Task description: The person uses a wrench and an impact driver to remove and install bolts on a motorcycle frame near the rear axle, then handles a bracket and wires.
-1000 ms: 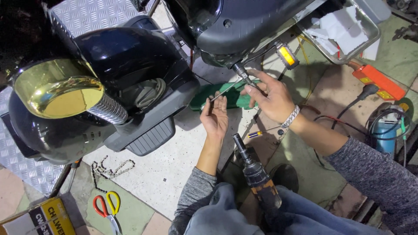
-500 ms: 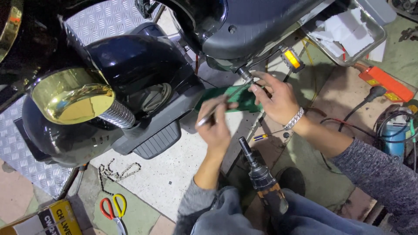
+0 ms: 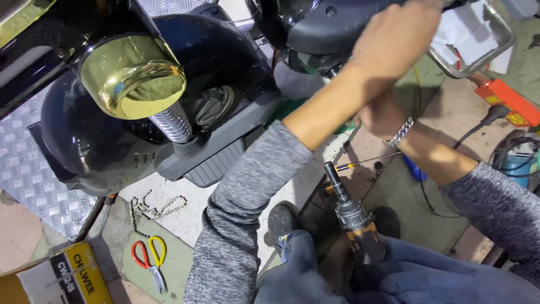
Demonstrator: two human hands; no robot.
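Hands work under the dark scooter body [image 3: 337, 28]. Left hand [image 3: 396, 39] reaches up to the body's underside, and its grip cannot be told from here. Right hand [image 3: 382, 115] is partly hidden behind the left forearm, near a green part [image 3: 287, 110]; its grip also cannot be told. Drill [image 3: 354, 217] rests between the person's knees, long axis going up-left, its bit end pointing toward the hands. Screwdriver [image 3: 365, 162] lies on the floor just beside the drill tip
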